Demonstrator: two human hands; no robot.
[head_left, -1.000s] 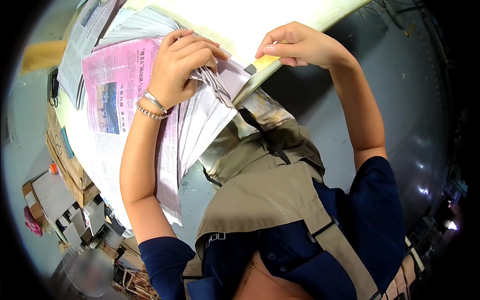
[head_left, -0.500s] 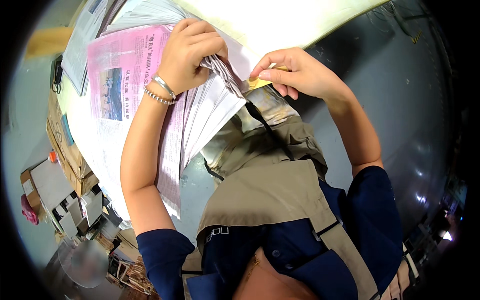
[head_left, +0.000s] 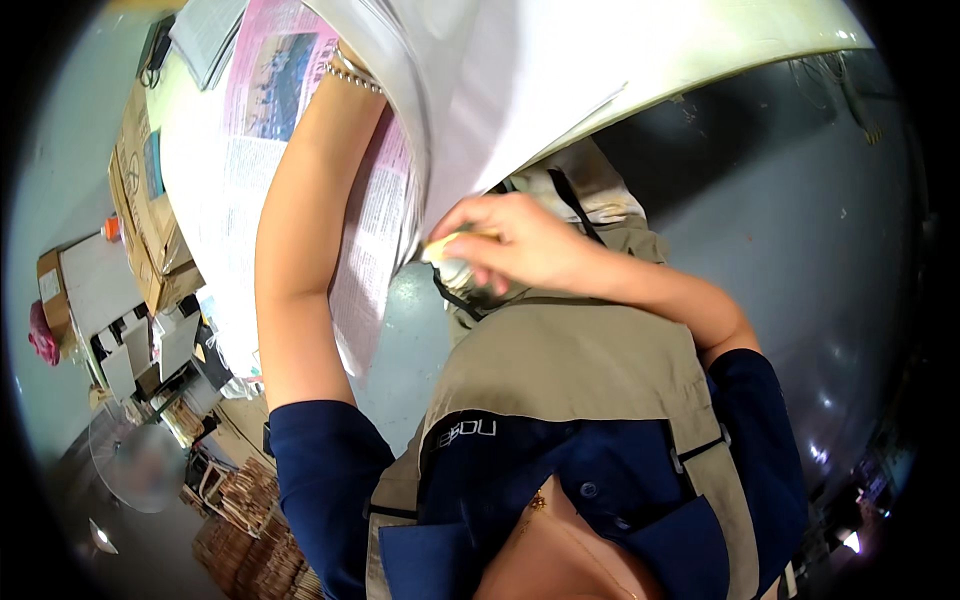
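Observation:
My left arm reaches up over a pink and white newspaper (head_left: 285, 90). Bracelets (head_left: 355, 75) circle its wrist, and raised white sheets (head_left: 480, 90) cover nearly all of my left hand (head_left: 346, 50), so its fingers are hidden. The sheets curve upward from a stack whose near edges fan out. At the lower corner of that stack, my right hand (head_left: 515, 240), slightly blurred, pinches a small yellow flat piece (head_left: 446, 246) between thumb and fingers. The piece lies close beside the paper edges; whether it touches them I cannot tell.
A pale table (head_left: 750, 25) curves around the papers, with a folded newspaper (head_left: 207, 38) at the far left. Cardboard boxes (head_left: 145, 190) stand left of the table. A fan (head_left: 135, 460) and stacked brown bundles (head_left: 245, 520) are at lower left. Grey floor (head_left: 780, 200) lies to the right.
The white sheets have risen and opened over my left hand, which has moved up and forward. My right hand has come left and nearer me with the yellow piece.

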